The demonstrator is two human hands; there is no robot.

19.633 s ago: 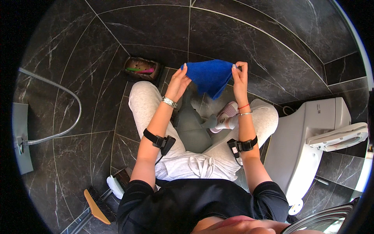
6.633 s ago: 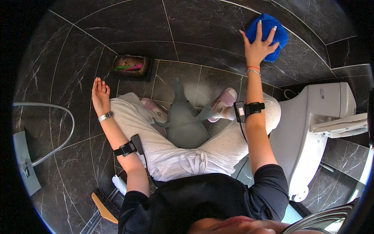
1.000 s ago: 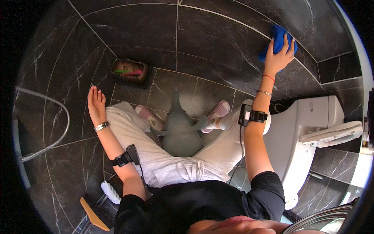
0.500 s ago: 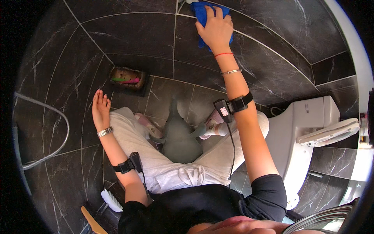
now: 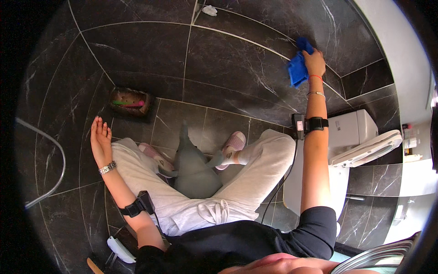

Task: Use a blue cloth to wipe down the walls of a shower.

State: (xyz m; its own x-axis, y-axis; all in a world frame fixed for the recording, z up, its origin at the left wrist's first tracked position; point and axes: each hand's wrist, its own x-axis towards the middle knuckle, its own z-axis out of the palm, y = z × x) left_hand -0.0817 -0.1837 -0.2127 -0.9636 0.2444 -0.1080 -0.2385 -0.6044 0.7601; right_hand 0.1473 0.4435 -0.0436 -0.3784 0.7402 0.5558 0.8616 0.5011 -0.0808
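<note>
My right hand (image 5: 315, 62) grips a blue cloth (image 5: 299, 69) against the edge of a dark tiled wall ledge (image 5: 255, 34), toward the far right. Part of the cloth hangs down over the ledge's front face. The fingertips are partly hidden by the hand itself. My left hand (image 5: 101, 139) holds nothing; its fingers are stretched out, palm partly turned up, beside my left knee. A crumpled white wad (image 5: 210, 10) lies on the ledge near the far corner.
A dark box (image 5: 130, 102) with a green and a pink item stands in the corner. A grey rounded object (image 5: 198, 176) sits between my legs. At right is a white toilet (image 5: 351, 128) with its lid raised. A shower hose (image 5: 61, 160) hangs left; a white brush (image 5: 121, 250) lies lower left.
My right hand and the blue cloth have moved right along the ledge, uncovering the white wad. My left hand stays open beside my knee. The whole view has shifted slightly.
</note>
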